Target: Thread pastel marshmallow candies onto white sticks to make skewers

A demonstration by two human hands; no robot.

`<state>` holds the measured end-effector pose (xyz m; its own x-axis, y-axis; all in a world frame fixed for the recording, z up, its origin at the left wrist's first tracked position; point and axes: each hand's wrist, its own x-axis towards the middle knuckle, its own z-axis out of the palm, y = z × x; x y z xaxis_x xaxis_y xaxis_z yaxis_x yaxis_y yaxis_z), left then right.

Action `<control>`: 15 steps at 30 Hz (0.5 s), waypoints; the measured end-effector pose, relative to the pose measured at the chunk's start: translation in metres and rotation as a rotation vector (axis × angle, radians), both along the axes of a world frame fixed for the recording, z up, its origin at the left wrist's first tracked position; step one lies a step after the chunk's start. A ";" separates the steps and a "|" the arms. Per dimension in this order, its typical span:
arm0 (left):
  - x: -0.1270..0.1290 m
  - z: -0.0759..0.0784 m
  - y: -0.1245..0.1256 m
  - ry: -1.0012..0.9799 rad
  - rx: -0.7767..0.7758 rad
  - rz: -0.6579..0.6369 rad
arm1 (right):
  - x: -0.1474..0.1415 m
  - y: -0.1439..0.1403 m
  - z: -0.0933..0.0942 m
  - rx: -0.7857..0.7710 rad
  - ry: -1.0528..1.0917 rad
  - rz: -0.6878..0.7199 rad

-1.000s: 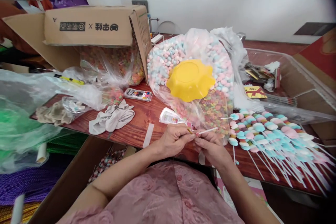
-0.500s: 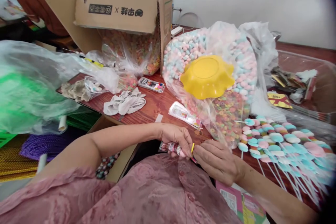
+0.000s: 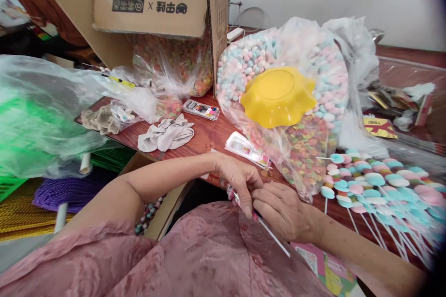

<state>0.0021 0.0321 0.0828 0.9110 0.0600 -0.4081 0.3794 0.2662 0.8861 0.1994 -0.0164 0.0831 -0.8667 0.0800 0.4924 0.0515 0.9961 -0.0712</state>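
Observation:
Close against the shirt, my two hands meet on a wrapped candy skewer (image 3: 276, 238). Its printed, shiny wrapper shows beside my left fingers, and the white stick points down to the right. My left hand (image 3: 239, 178) pinches the wrapper between thumb and fingers. My right hand (image 3: 284, 211) is curled round the lower end, near where wrapper and stick meet; its fingertips are partly hidden. A stack of flat printed wrappers (image 3: 246, 150) lies on the table just beyond the hands. Unwrapped marshmallow skewers (image 3: 376, 185) are piled to the right.
A yellow scalloped bowl (image 3: 278, 97) sits upside down on bags of marshmallows (image 3: 240, 58) and ring candies (image 3: 308, 148). Behind stands an open cardboard box (image 3: 149, 7). White gloves (image 3: 166, 133) and a small printed pack (image 3: 201, 109) lie left. A person (image 3: 42, 0) is at far left.
The skewer has turned, so its white stick now shows below my right hand. A yellow strip between the hands is out of sight. My left hand has shifted slightly right and up.

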 end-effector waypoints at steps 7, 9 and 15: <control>-0.010 0.060 0.004 0.412 1.367 -0.004 | 0.000 0.015 -0.017 0.006 -0.229 -0.347; -0.001 0.070 -0.023 0.381 1.783 0.194 | 0.002 0.030 -0.015 -0.139 -0.171 -0.467; 0.015 0.011 -0.054 0.002 1.476 0.445 | -0.003 0.036 0.020 -0.943 0.313 -0.612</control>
<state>0.0166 -0.0221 0.0941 0.7102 0.6559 0.2557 0.5108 -0.7301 0.4539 0.1963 0.0191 0.1033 -0.4079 0.8907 0.2007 0.3540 0.3569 -0.8645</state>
